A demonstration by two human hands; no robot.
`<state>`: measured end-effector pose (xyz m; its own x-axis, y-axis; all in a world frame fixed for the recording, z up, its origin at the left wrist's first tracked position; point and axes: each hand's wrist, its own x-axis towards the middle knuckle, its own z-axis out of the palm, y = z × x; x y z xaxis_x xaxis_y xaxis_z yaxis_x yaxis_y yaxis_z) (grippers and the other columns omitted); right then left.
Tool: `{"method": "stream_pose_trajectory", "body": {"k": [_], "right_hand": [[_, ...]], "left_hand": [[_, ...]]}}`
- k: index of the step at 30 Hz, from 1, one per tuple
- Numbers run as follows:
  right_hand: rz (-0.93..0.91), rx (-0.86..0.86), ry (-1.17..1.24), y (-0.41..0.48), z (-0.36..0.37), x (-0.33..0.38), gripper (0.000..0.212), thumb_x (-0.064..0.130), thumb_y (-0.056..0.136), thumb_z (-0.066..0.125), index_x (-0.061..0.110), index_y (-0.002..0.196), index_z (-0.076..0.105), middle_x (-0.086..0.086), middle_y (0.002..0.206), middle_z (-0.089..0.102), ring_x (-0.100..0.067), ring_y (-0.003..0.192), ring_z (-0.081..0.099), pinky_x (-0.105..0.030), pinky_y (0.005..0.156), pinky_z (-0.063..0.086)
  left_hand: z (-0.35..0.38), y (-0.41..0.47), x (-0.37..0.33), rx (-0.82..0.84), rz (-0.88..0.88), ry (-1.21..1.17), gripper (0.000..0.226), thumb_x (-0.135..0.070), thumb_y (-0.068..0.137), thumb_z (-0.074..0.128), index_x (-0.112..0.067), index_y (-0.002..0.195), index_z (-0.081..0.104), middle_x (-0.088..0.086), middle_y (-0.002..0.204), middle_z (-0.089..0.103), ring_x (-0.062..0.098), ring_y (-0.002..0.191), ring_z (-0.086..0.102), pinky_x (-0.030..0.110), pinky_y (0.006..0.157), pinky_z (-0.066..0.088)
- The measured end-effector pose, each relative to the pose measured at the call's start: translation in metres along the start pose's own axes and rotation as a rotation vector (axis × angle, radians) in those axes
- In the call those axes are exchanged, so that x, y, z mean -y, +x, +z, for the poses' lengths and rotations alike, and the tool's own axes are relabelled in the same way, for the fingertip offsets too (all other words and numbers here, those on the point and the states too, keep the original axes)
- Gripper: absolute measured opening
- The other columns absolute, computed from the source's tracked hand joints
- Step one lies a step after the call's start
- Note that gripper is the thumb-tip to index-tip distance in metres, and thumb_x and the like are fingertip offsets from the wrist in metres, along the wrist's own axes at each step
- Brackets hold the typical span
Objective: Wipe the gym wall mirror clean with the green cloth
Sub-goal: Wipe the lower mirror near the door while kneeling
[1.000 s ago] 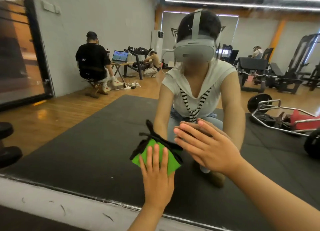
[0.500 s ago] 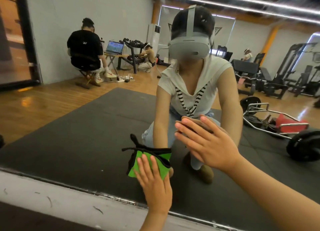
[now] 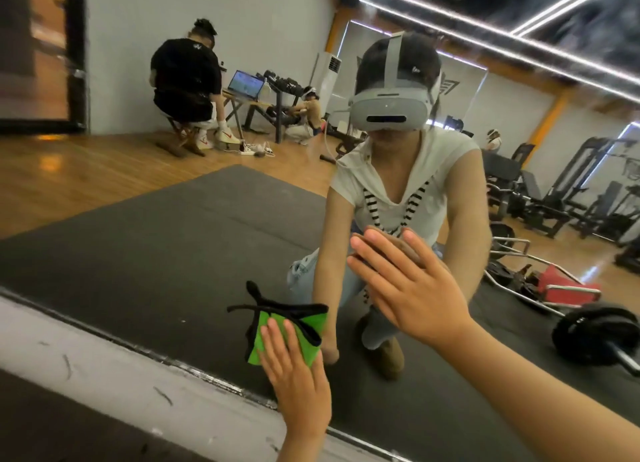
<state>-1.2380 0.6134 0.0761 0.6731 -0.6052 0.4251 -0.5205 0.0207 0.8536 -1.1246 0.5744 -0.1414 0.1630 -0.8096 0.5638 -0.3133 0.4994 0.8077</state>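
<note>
While my right hand [image 3: 408, 288] braces flat on the mirror [image 3: 138, 254], my left hand [image 3: 298, 375], fingers straight, presses the green cloth [image 3: 313, 321] near the mirror's bottom edge, glass stretching above.

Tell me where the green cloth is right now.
In the head view, the green cloth sits low on the mirror near its bottom edge, pressed flat under the left hand, below and left of the right hand.
</note>
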Motion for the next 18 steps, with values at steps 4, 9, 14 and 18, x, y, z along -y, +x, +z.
{"method": "stream_pose_trajectory", "body": {"k": [4,9,14,18], "right_hand": [[0.009,-0.042,0.009,0.001,0.001,0.001,0.051,0.029,0.104,0.043,0.016,0.153,0.038,-0.005,0.160,0.032,-0.023,0.148,0.029,-0.048,0.124,0.015],[0.001,-0.043,0.000,0.000,0.002,0.000,0.053,0.030,0.103,0.045,0.014,0.154,0.037,-0.006,0.161,0.029,-0.023,0.149,0.026,-0.048,0.123,0.016],[0.008,-0.051,-0.011,0.000,0.003,0.000,0.053,0.030,0.102,0.046,0.014,0.153,0.039,-0.006,0.161,0.031,-0.023,0.149,0.027,-0.048,0.123,0.016],[0.018,-0.053,0.003,-0.001,0.001,0.001,0.052,0.029,0.103,0.046,0.014,0.152,0.040,-0.007,0.160,0.032,-0.023,0.149,0.027,-0.048,0.123,0.016]], "left_hand": [[0.001,0.011,0.001,-0.057,-0.190,-0.137,0.062,-0.054,0.104,0.014,-0.034,0.158,-0.009,-0.015,0.166,-0.013,0.010,0.153,-0.007,0.027,0.123,-0.008],[-0.008,0.023,0.012,-0.147,-0.352,-0.228,0.066,-0.048,0.099,0.024,-0.023,0.155,0.002,-0.005,0.167,-0.006,0.000,0.151,-0.009,0.030,0.123,-0.004],[-0.002,0.019,0.000,-0.160,-0.432,-0.266,0.073,-0.069,0.097,0.010,-0.029,0.156,-0.007,-0.006,0.166,-0.013,0.013,0.153,-0.008,0.045,0.124,0.001],[0.007,-0.018,0.007,-0.035,-0.249,-0.142,0.065,-0.066,0.099,0.008,-0.043,0.153,-0.020,-0.021,0.162,-0.022,0.006,0.152,-0.014,0.048,0.121,0.005]]}}
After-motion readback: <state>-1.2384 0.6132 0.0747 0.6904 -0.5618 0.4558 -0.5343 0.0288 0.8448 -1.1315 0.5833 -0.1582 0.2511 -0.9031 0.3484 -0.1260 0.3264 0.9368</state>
